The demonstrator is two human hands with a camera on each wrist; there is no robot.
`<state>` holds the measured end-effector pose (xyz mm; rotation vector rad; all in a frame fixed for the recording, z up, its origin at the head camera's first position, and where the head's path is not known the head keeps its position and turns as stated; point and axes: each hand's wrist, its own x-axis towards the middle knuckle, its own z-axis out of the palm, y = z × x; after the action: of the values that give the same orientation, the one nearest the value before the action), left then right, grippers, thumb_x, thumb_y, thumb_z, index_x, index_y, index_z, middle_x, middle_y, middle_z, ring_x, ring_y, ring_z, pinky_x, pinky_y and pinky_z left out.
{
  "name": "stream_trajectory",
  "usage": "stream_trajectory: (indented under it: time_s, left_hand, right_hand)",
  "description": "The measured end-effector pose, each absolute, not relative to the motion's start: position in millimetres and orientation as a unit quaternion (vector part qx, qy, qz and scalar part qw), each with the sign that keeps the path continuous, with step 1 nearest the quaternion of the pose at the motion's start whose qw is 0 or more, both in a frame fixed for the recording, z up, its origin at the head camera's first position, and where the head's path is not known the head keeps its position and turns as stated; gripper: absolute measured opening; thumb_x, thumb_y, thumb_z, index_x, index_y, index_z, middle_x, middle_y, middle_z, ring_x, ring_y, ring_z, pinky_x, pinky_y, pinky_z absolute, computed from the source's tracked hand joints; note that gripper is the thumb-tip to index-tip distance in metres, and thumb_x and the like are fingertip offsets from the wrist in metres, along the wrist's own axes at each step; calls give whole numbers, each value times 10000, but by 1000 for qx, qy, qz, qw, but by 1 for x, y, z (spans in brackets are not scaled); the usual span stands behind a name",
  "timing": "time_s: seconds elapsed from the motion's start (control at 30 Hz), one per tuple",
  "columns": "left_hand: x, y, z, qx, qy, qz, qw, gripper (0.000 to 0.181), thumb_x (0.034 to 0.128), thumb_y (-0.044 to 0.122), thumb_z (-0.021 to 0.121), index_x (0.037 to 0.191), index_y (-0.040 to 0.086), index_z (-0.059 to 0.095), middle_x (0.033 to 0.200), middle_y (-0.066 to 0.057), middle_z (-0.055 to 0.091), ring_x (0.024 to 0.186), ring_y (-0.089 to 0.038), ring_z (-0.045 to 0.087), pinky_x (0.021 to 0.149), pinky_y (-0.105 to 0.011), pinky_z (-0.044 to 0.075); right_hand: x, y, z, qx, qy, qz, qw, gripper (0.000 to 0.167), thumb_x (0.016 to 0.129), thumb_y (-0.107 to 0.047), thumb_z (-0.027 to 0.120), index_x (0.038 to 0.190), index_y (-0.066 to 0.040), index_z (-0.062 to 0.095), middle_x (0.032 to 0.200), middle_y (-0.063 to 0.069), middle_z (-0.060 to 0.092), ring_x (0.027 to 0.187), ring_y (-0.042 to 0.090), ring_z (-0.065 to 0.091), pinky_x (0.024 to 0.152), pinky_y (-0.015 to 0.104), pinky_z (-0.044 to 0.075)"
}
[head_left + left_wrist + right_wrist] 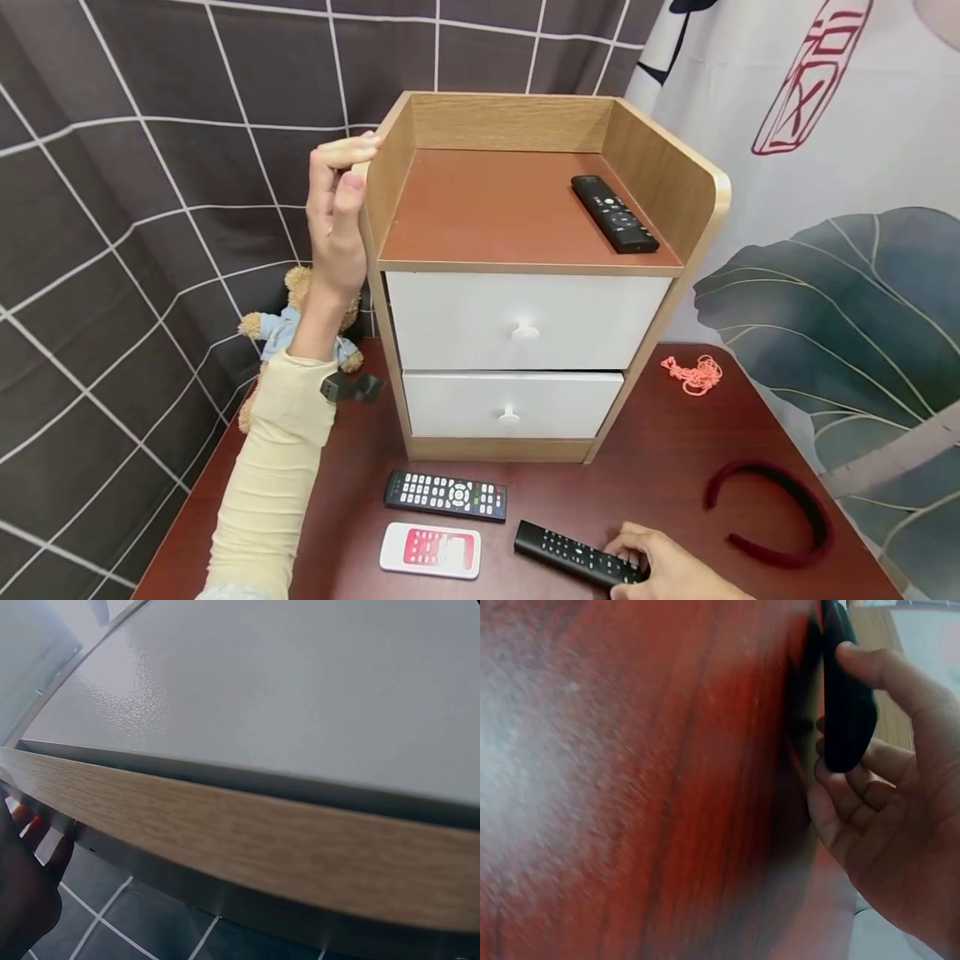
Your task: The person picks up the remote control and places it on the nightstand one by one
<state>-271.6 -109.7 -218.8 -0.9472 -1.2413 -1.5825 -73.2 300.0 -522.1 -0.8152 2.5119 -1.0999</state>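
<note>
A small wooden cabinet (510,450) with two white drawers stands on the dark red table. My left hand (337,225) rests against the upper left side panel, fingers fairly straight; in the left wrist view that hand (30,877) is beside the wooden edge (225,825). Near the table's front, my right hand (667,567) pinches the lower right end of a black remote (562,554). The right wrist view has the thumb and fingers of the hand (907,817) around the dark remote (847,712). Another black remote (615,215) lies on the cabinet's top.
A many-buttoned remote (446,496) and a white remote (431,550) lie in front of the cabinet. At the right are a dark red headband (817,517) and a tangle of pink cord (697,375). A teddy bear (277,329) sits behind my left arm.
</note>
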Motion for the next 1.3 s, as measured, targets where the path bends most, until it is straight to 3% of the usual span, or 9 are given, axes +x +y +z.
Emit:
stream_trajectory:
  time_s: [0.17, 0.33, 0.43, 0.6, 0.73, 0.9, 1.03, 1.17, 1.3]
  left_hand:
    - [-274, -110, -220, -388, -500, -637, 441, 307, 900, 113, 411, 1081, -80, 566, 1178, -8, 609, 1263, -334, 526, 1200, -447, 347]
    - [-276, -111, -221, -395, -499, -636, 436, 310, 904, 120, 417, 1087, -85, 560, 1184, -15, 607, 1269, -329, 521, 1199, -449, 346]
    - [-278, -111, -222, -397, -501, -633, 437, 323, 904, 134, 423, 1090, -93, 555, 1190, -31, 605, 1270, -327, 520, 1199, -451, 347]
    - [-278, -112, -222, -395, -503, -631, 439, 330, 904, 145, 431, 1090, -96, 556, 1196, -67, 608, 1267, -317, 526, 1195, -449, 352]
    - [-278, -113, -222, -395, -502, -631, 440, 321, 905, 131, 436, 1089, -103, 557, 1194, -76, 612, 1262, -320, 533, 1193, -454, 358]
    - [-279, -113, -221, -395, -501, -630, 443, 331, 902, 137, 435, 1091, -106, 557, 1189, -61, 612, 1267, -330, 527, 1199, -452, 350]
    - [-279, -113, -221, -394, -497, -633, 443, 332, 899, 129, 427, 1094, -106, 558, 1187, -42, 612, 1273, -334, 523, 1201, -449, 347]
    - [-280, -113, -222, -398, -495, -635, 440, 326, 899, 113, 422, 1097, -109, 556, 1194, -38, 610, 1280, -344, 516, 1205, -453, 341]
    - [-280, -113, -223, -397, -501, -632, 439, 329, 902, 129, 430, 1093, -108, 555, 1198, -42, 610, 1269, -345, 519, 1198, -447, 351]
  right_hand:
    - [-79, 305, -514, -223, 805, -484, 260, 203, 889, -134, 682, 1090, -125, 707, 835, -156, 561, 762, -21, 504, 564, 191, 400]
    - [-83, 305, -506, -203, 678, -599, 376, 283, 1001, -122, 533, 1153, 100, 620, 889, -100, 616, 819, 9, 565, 647, 161, 447]
    - [-84, 300, -501, -215, 613, -639, 412, 368, 1026, -146, 490, 1147, 199, 532, 853, 3, 611, 807, 25, 575, 658, 136, 465]
    - [-89, 288, -494, -281, 563, -654, 419, 446, 1044, -196, 434, 1103, 244, 476, 858, 229, 589, 792, 12, 597, 619, 120, 484]
    - [-96, 282, -481, -319, 549, -651, 415, 460, 1045, -203, 419, 1101, 250, 476, 898, 258, 655, 801, 13, 636, 652, 138, 548]
    - [-105, 277, -448, -333, 558, -647, 399, 425, 1031, -194, 436, 1111, 218, 504, 866, 436, 516, 774, 27, 650, 653, 196, 605]
    - [-113, 274, -420, -335, 571, -648, 377, 411, 1026, -220, 463, 1134, 163, 568, 849, 375, 593, 707, 65, 653, 610, 231, 617]
    - [-123, 273, -396, -366, 566, -647, 357, 394, 1029, -216, 460, 1197, 104, 617, 882, 199, 703, 571, 236, 580, 518, 303, 605]
    - [-129, 269, -371, -397, 544, -652, 347, 410, 1011, -217, 438, 1232, 79, 617, 834, 241, 628, 519, 380, 454, 426, 364, 566]
